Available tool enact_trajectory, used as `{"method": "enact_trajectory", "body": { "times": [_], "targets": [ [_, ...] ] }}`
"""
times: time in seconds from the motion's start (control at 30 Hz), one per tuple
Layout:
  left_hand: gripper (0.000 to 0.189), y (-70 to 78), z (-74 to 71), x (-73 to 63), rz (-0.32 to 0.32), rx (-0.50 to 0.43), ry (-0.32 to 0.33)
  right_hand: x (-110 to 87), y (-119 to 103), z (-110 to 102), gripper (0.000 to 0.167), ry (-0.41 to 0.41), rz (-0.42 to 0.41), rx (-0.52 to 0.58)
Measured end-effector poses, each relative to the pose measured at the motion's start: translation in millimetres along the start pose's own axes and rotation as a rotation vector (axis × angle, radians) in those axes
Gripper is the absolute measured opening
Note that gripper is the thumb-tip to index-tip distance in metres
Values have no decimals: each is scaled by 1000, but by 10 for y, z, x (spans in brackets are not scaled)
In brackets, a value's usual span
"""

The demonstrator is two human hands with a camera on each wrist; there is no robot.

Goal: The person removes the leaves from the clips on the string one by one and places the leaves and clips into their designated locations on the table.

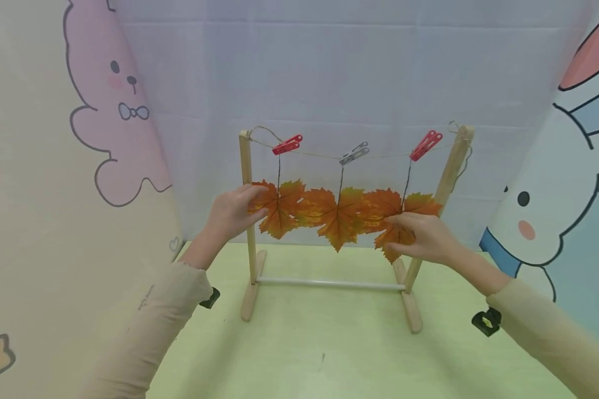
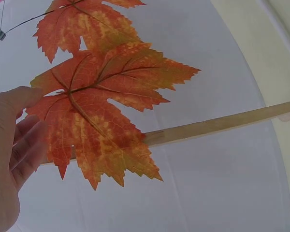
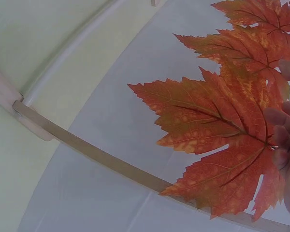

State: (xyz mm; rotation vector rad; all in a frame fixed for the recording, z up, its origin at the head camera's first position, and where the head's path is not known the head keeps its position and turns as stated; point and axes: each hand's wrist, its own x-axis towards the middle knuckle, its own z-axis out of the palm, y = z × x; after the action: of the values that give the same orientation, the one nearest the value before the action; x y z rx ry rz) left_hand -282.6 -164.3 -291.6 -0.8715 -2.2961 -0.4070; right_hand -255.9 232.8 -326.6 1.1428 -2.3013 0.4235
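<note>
Three orange maple leaves hang in a row by dark stems: a left leaf (image 1: 279, 213), a middle leaf (image 1: 338, 219) and a right leaf (image 1: 389, 205). At the outer edge of the left leaf is my left hand (image 1: 235, 213), thumb and fingers apart; the left wrist view shows its fingertips beside the leaf (image 2: 106, 106). My right hand (image 1: 429, 237) has its fingertips against the right leaf (image 3: 222, 130), with thumb and fingers spread. Above the leaves, a red clothespin (image 1: 287, 144), a grey clothespin (image 1: 354, 153) and another red clothespin (image 1: 426, 146) grip the stems on a string.
The string (image 1: 319, 155) spans two wooden posts (image 1: 245, 158) of a stand on feet (image 1: 412, 316). A white rod (image 1: 329, 284) joins the stand low down. It stands on a pale green table (image 1: 299, 343), before a white backdrop (image 1: 329, 72) and side panels with cartoon animals.
</note>
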Motion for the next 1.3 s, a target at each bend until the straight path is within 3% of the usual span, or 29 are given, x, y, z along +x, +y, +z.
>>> {"method": "enact_trajectory", "body": {
  "times": [0.17,0.43,0.57,0.8,1.07,1.3],
  "targets": [
    [35,56,-33,77,-27,-15,24,90,6,-52,47,16,-28,0],
    [36,162,-55,187,-146,-45,84,174,-13,-104,52,-4,-16,-13],
    [38,186,-69,243,-212,-54,79,202,5,-112,52,11,-37,-12],
    [44,187,-26,340,-324,-146,53,267,29,-192,51,18,-49,-20],
    [40,201,39,419,-396,-227,58,449,-38,-286,53,13,-42,-21],
    [37,201,81,484,-424,-274,70,692,-123,-335,65,89,-62,14]
  ]
}}
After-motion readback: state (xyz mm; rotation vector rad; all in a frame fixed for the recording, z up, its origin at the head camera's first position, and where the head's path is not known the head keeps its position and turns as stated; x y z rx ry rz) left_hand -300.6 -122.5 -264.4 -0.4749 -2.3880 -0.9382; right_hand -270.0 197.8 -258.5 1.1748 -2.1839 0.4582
